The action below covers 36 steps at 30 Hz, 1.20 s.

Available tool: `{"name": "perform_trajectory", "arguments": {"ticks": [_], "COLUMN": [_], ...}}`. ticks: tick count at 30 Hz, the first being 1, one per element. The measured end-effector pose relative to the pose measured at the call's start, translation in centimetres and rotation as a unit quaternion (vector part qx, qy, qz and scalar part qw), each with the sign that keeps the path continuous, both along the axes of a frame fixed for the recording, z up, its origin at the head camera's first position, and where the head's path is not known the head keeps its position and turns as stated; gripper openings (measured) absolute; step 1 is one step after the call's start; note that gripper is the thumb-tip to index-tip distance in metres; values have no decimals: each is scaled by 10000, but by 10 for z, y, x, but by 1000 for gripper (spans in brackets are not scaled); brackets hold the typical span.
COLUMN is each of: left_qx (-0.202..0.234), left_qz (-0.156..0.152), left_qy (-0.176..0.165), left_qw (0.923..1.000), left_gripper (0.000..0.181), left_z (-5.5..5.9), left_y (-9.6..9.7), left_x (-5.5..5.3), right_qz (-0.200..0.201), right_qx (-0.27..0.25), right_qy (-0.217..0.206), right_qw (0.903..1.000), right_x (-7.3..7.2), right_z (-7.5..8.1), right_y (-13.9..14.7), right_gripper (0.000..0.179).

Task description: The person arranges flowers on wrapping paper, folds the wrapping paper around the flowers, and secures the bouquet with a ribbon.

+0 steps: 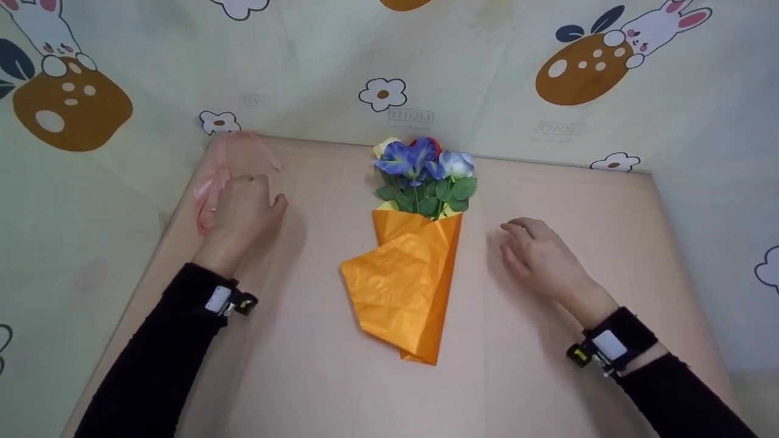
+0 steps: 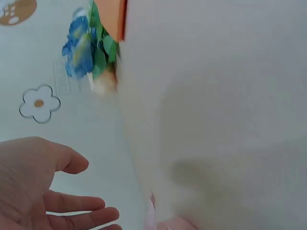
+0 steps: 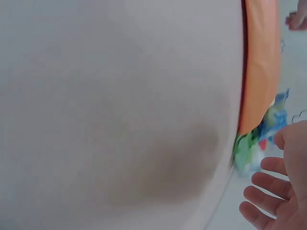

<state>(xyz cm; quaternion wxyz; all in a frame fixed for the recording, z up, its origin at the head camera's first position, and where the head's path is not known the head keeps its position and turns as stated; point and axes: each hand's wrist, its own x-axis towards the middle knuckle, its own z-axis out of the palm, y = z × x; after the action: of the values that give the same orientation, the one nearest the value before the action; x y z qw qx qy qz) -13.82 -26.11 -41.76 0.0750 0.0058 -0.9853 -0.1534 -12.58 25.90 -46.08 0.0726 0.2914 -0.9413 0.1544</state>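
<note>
A bouquet of blue, white and red flowers [image 1: 417, 161] with green leaves lies mid-table, wrapped in orange paper [image 1: 405, 280] folded over at the left. Over a pink ribbon [image 1: 210, 204] at the table's far left corner is my left hand [image 1: 243, 204]. In the left wrist view its thumb and fingers [image 2: 79, 218] are apart and loosely bent, holding nothing, with the ribbon's pink edge [image 2: 175, 224] below. To the right of the bouquet hovers my right hand [image 1: 544, 258], fingers [image 3: 266, 184] relaxed and spread, nothing in them.
The bouquet stands on a light pinkish table [image 1: 316, 389]. Behind it and at the sides hangs a pale sheet [image 1: 316, 67] printed with rabbits, brown fruit and flowers. Each wrist wears a black band with a small camera [image 1: 245, 303].
</note>
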Motion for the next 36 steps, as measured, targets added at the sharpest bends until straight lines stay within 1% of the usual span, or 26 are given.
{"name": "perform_trajectory", "arguments": {"ticks": [2,5,7,9,11,15,16,21,23,26,28,31,33,36], "left_qx": [48,141,144,4,-17,144,134,-370,-368,-21,171,292,308,346], "left_qz": [348,777,953,1032,1116,1237,1200,708,630,699,799,945,1124,1327], "left_qy": [-55,-186,-244,-350,-407,-437,-458,-698,-768,-740,-733,-699,-682,-491], "left_qw": [9994,9967,9950,9940,9929,9913,9916,9944,9944,9948,9940,9926,9908,9893], "left_gripper": [40,42,43,44,46,54,53,39,34,30,28,29,28,23], "left_z": [-3,-9,-16,-22,-29,-40,-42,-45,-45,-46,-47,-51,-52,-53], "left_y": [-14,-31,-40,-45,-48,-49,-48,-48,-48,-46,-44,-43,-41,-34], "left_x": [-1,-5,-8,-12,-13,-15,-15,-18,-18,-20,-22,-26,-29,-32], "right_qz": [-194,-414,-517,-602,-665,-776,-799,-833,-841,-879,-903,-926,-913,-916], "right_qx": [6,-65,-112,-143,-145,-124,-114,-101,-92,-70,-61,-93,-198,-447], "right_qy": [-118,-241,-287,-334,-393,-521,-560,-697,-724,-794,-849,-932,-914,-863], "right_qw": [9997,9988,9982,9975,9969,9955,9952,9940,9938,9929,9923,9913,9914,9910], "right_x": [-3,-6,-8,-10,-11,-14,-14,-15,-16,-18,-20,-25,-30,-38], "right_z": [-2,-6,-8,-11,-13,-18,-20,-22,-23,-24,-25,-25,-24,-23], "right_y": [8,17,23,29,33,38,38,38,37,36,35,33,30,24], "right_gripper": [46,53,55,56,58,59,60,64,65,66,67,68,67,67]}}
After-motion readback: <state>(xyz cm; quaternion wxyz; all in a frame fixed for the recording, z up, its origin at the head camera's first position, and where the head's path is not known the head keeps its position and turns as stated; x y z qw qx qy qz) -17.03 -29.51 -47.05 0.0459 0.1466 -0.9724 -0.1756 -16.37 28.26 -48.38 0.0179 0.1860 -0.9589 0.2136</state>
